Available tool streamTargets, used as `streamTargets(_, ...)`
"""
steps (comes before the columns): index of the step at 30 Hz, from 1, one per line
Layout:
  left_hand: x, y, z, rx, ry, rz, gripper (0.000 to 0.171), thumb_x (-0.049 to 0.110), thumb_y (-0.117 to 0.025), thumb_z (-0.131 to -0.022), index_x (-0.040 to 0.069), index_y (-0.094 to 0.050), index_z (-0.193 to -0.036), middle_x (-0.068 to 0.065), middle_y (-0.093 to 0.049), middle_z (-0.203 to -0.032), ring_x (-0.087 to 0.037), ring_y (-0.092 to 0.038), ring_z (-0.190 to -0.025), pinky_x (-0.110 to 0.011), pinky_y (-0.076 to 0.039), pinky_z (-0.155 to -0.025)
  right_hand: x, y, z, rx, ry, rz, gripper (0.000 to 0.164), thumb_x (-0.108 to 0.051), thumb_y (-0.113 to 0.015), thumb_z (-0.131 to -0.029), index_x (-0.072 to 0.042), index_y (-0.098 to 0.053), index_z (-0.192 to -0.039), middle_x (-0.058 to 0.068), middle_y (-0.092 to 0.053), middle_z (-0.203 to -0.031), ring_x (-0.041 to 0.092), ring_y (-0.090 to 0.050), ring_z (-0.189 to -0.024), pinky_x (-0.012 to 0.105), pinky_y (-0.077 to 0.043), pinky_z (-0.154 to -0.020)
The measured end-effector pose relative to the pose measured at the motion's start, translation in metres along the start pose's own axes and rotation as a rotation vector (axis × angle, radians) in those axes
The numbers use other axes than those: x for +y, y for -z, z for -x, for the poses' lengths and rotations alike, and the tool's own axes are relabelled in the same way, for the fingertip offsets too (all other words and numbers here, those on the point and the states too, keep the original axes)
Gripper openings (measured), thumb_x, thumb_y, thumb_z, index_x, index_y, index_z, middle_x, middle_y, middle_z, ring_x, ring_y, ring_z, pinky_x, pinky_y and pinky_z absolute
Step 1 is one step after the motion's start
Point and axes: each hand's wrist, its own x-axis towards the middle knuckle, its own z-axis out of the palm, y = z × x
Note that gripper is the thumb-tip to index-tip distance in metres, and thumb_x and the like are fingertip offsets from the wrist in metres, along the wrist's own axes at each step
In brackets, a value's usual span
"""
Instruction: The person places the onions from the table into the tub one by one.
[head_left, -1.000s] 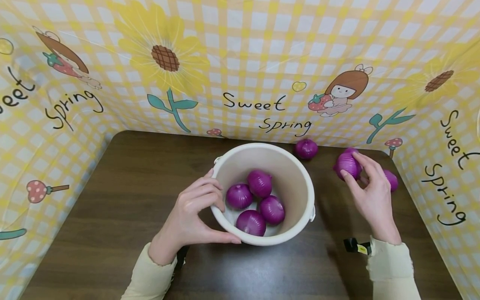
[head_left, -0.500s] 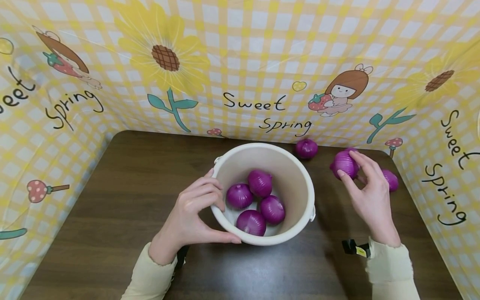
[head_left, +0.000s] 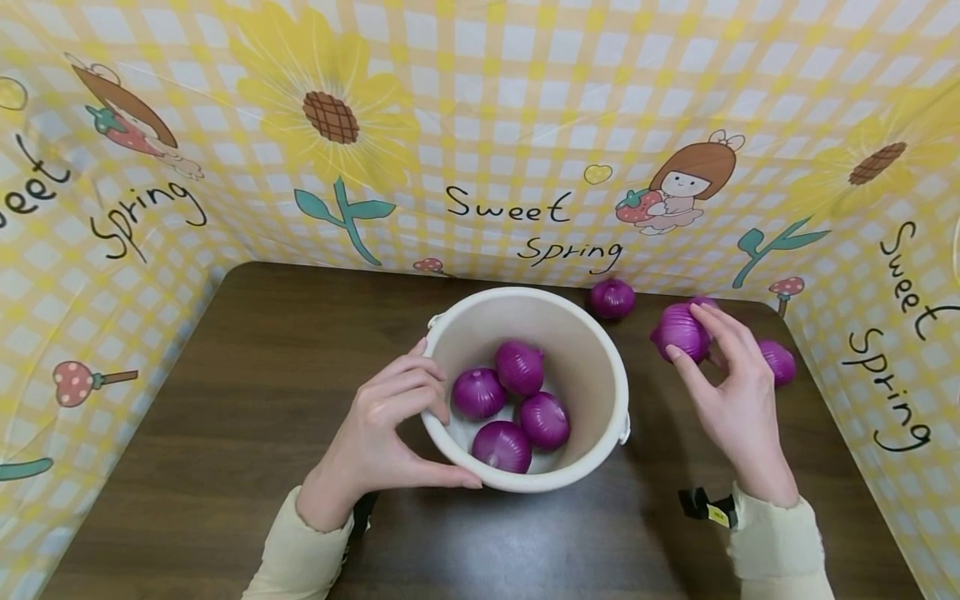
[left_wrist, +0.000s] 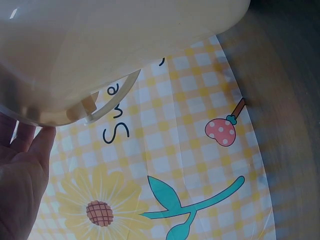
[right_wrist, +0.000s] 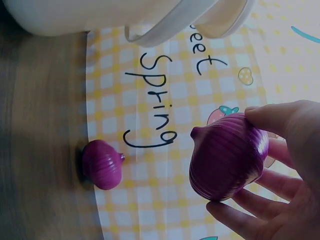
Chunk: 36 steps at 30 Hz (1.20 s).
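Observation:
A cream-white bucket (head_left: 603,417) stands in the middle of the table, with several purple onions (head_left: 519,367) lying on its bottom. My left hand (head_left: 382,425) grips the bucket's left rim, fingers over the edge and thumb along the near outside. To the right of the bucket, my right hand (head_left: 731,392) holds a purple onion (head_left: 682,332) between thumb and fingers. In the right wrist view this onion (right_wrist: 227,155) hangs in the air, its stem end pointing away from the palm. The left wrist view shows the bucket's side (left_wrist: 115,45) and part of my left hand (left_wrist: 22,175).
One onion (head_left: 612,298) lies behind the bucket's right side. Another (head_left: 778,362) is partly hidden by my right hand, and a purple edge of a further one (head_left: 703,301) shows behind the held onion. Patterned cloth walls (head_left: 502,125) enclose the dark wooden table (head_left: 217,417).
My right hand has moved slightly left, toward the bucket, carrying the onion. My left hand and the bucket have stayed in place.

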Motion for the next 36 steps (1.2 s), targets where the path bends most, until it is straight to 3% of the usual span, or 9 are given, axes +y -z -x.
streamTargets(14, 0.0, 0.0, -0.001, 0.002, -0.006, 0.0, 0.058, 0.053, -0.098, -0.058, 0.012, -0.062, -0.077, 0.002, -0.063, -0.078, -0.024, -0.06, -0.091, -0.067, -0.037, -0.109, -0.015, 0.001, 0.0, -0.008, 0.021, -0.026, 0.062, 0.002, -0.083, -0.083, -0.014, -0.063, -0.14, 0.006, -0.055, -0.144, 0.008, -0.054, -0.125, 0.011, -0.047, -0.096)
streamTargets(21, 0.0, 0.0, 0.0, 0.003, -0.009, -0.003, 0.058, 0.053, -0.098, -0.058, 0.012, -0.062, -0.077, 0.002, -0.063, -0.079, -0.024, -0.06, -0.091, -0.067, -0.037, -0.109, -0.017, 0.001, 0.001, -0.01, 0.036, -0.019, 0.063, 0.002, -0.082, -0.084, -0.015, -0.062, -0.141, 0.002, -0.054, -0.145, 0.008, -0.054, -0.127, 0.012, -0.047, -0.097)
streamTargets(36, 0.001, 0.0, -0.002, 0.005, -0.007, 0.002, 0.058, 0.053, -0.097, -0.059, 0.011, -0.062, -0.077, 0.001, -0.063, -0.078, -0.025, -0.06, -0.091, -0.066, -0.036, -0.11, -0.031, 0.001, 0.001, -0.022, 0.057, -0.039, 0.067, 0.003, -0.084, -0.082, -0.018, -0.062, -0.142, 0.004, -0.054, -0.146, 0.014, -0.051, -0.132, 0.013, -0.046, -0.098)
